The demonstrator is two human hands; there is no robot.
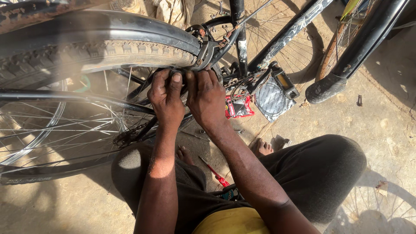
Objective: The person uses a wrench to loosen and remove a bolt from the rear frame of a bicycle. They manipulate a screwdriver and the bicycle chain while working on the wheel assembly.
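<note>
We see both hands up at the rear of a black bicycle, just under the black metal mudguard [130, 26] and the worn, dusty knobby rubber tyre [86, 54]. Left hand [166, 97] has its fingers [161, 78] curled shut around a dark part of the bike frame by the tyre edge; the exact part is hidden by the hand. Right hand [207, 99] sits touching the left, fingers bent and pressed on the same spot, just below the small grey metal brake bracket [203, 54]; we cannot tell what it grips, if anything. Spoked silver wheel rim [43, 125] fills the left side, and the dark greasy chain [130, 134] runs below the left wrist. On the sandy concrete floor [390, 125], just right of the right hand, lies a small crumpled red packet [238, 108] with white and black print, touching a silvery grey patterned flat pack [271, 99] beside it. A thin red-handled screwdriver [215, 173] lies on the floor between the person's knees. A small pale torn scrap of packaging [281, 141] sits near the bare toes [262, 148].
</note>
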